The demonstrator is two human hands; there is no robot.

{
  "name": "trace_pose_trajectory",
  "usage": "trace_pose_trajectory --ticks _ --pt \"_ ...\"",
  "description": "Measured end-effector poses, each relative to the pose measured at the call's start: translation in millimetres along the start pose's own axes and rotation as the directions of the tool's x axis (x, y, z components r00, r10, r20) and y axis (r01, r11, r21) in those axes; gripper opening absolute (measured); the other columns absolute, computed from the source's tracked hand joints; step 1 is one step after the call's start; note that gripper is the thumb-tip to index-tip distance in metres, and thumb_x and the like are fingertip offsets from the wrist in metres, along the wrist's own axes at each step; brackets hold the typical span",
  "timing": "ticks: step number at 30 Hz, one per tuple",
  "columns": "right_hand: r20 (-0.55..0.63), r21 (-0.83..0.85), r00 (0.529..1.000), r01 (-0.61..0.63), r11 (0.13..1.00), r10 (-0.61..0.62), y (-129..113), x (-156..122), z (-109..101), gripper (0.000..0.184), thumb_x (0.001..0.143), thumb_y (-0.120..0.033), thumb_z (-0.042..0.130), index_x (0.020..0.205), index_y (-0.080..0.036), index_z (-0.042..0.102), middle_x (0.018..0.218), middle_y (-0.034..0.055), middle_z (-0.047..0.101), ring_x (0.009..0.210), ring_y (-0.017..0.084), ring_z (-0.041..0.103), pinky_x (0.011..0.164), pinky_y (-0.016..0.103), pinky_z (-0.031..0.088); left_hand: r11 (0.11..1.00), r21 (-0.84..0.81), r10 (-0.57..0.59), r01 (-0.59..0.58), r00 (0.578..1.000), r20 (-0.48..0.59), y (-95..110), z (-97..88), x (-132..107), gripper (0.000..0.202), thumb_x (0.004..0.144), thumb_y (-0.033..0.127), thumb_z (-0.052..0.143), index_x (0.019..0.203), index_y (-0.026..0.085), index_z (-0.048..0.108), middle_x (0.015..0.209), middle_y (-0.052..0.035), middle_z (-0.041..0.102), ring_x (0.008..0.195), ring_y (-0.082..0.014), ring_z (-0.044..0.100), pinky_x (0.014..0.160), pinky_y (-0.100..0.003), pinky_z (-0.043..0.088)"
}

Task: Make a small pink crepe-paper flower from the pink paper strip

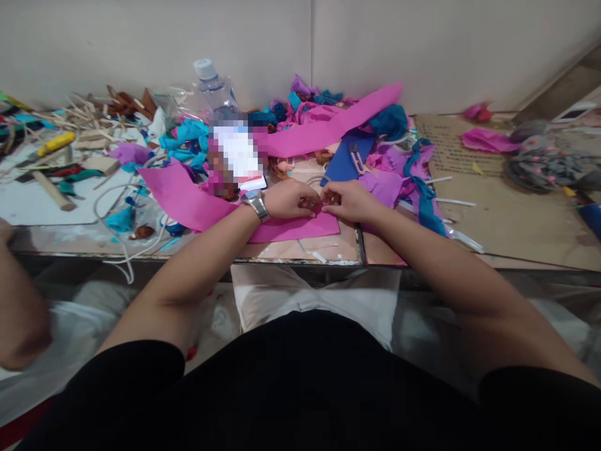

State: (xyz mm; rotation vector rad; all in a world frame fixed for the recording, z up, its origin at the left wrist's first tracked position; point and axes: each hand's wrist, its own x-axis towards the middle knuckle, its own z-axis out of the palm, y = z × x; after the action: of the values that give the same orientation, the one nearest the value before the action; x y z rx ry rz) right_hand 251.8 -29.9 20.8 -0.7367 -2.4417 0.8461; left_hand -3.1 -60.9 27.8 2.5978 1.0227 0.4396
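My left hand (290, 199), with a metal watch (255, 203) on its wrist, and my right hand (350, 200) meet over a long pink sheet of paper (188, 200) lying across the table's front. Both hands have their fingers pinched together on a small pink piece (322, 207) between them. The fingertips touch each other just above the sheet. What exactly the piece is stays too small to tell.
Scraps of pink, purple and blue paper (323, 119) pile up behind my hands. A plastic water bottle (213, 88) stands at the back. Wooden sticks and tools (61, 144) lie at the left. Blue card with small scissors (354, 160) lies nearby. Another person's arm (19, 300) shows at the far left.
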Motion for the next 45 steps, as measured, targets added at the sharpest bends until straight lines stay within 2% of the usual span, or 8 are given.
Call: trace_pose_trajectory --ticks 5,9,14,18,20,24,34,45 --pt "-0.001 -0.023 1.0 -0.018 1.0 0.018 1.9 0.5 1.5 0.019 0.079 -0.03 0.078 0.094 -0.018 0.073 0.085 0.0029 0.076 0.076 0.018 0.064 0.073 0.029 0.041 0.999 -0.046 -0.021 0.02 1.0 -0.008 0.1 -0.3 -0.6 0.019 0.091 0.036 0.085 0.098 0.019 0.084 0.078 -0.0021 0.076 0.067 -0.0132 0.062 0.069 -0.027 0.04" --pt "0.009 0.001 0.999 -0.04 0.999 0.04 1.6 0.4 3.4 0.025 0.079 -0.032 0.08 0.099 -0.019 0.073 0.082 0.0017 0.076 0.072 0.017 0.063 0.072 0.028 0.041 0.997 -0.071 0.02 -0.018 0.999 0.029 -4.1 0.9 -0.4 0.022 0.095 0.037 0.08 0.108 0.023 0.09 0.086 -0.0048 0.082 0.07 -0.014 0.067 0.07 -0.027 0.042" --pt "0.03 0.039 0.999 -0.028 0.999 0.027 -0.1 -0.8 3.6 0.029 0.078 -0.037 0.083 0.098 -0.02 0.072 0.084 0.0017 0.077 0.073 0.017 0.065 0.071 0.028 0.042 0.997 -0.071 0.014 -0.011 0.999 0.037 -6.3 2.8 -0.6 0.023 0.096 0.037 0.078 0.11 0.026 0.092 0.088 -0.0053 0.085 0.071 -0.0147 0.069 0.069 -0.027 0.043" --pt "0.062 0.038 0.998 -0.008 0.999 0.006 -1.6 -2.5 0.2 0.026 0.085 -0.043 0.078 0.096 -0.02 0.074 0.083 0.0028 0.078 0.075 0.017 0.066 0.072 0.029 0.044 0.999 -0.036 0.004 -0.002 0.999 0.049 -5.1 2.6 -0.5 0.021 0.096 0.037 0.077 0.105 0.025 0.092 0.085 -0.0048 0.085 0.068 -0.0141 0.067 0.067 -0.028 0.042" --pt "0.065 0.03 0.998 0.009 1.0 -0.011 -1.8 -3.4 -1.6 0.022 0.089 -0.039 0.071 0.097 -0.019 0.075 0.084 0.0037 0.078 0.074 0.017 0.067 0.074 0.03 0.046 0.999 -0.032 0.009 -0.007 0.998 0.055 -5.3 2.7 -0.4 0.023 0.097 0.039 0.076 0.105 0.024 0.092 0.086 -0.0052 0.085 0.069 -0.0143 0.067 0.067 -0.028 0.041" --pt "0.091 0.033 0.996 0.012 0.999 -0.015 0.1 -4.0 -3.1 0.022 0.087 -0.03 0.067 0.102 -0.018 0.078 0.087 0.0052 0.081 0.076 0.018 0.07 0.076 0.03 0.049 0.999 -0.034 0.003 -0.001 0.998 0.061 -6.3 2.9 -0.9 0.026 0.099 0.041 0.073 0.109 0.025 0.091 0.086 -0.0053 0.085 0.069 -0.0144 0.068 0.066 -0.028 0.04" --pt "0.121 0.043 0.992 0.027 0.999 -0.032 6.2 -0.4 -4.6 0.019 0.083 -0.03 0.073 0.098 -0.019 0.079 0.085 0.0033 0.08 0.074 0.017 0.069 0.074 0.029 0.047 0.999 -0.035 0.0 0.002 0.998 0.057 -3.5 0.8 -0.7 0.025 0.096 0.041 0.076 0.108 0.024 0.091 0.086 -0.0057 0.084 0.07 -0.0154 0.068 0.068 -0.028 0.042" --pt "0.127 -0.028 0.99 0.066 0.997 -0.062 8.8 0.1 -7.4 0.022 0.085 -0.031 0.075 0.099 -0.017 0.084 0.084 0.0049 0.079 0.075 0.018 0.068 0.075 0.03 0.046 0.999 -0.034 -0.018 0.019 0.999 0.048 -2.2 -2.1 -0.3 0.025 0.095 0.043 0.078 0.103 0.023 0.091 0.085 -0.0056 0.083 0.069 -0.0156 0.069 0.068 -0.029 0.043"
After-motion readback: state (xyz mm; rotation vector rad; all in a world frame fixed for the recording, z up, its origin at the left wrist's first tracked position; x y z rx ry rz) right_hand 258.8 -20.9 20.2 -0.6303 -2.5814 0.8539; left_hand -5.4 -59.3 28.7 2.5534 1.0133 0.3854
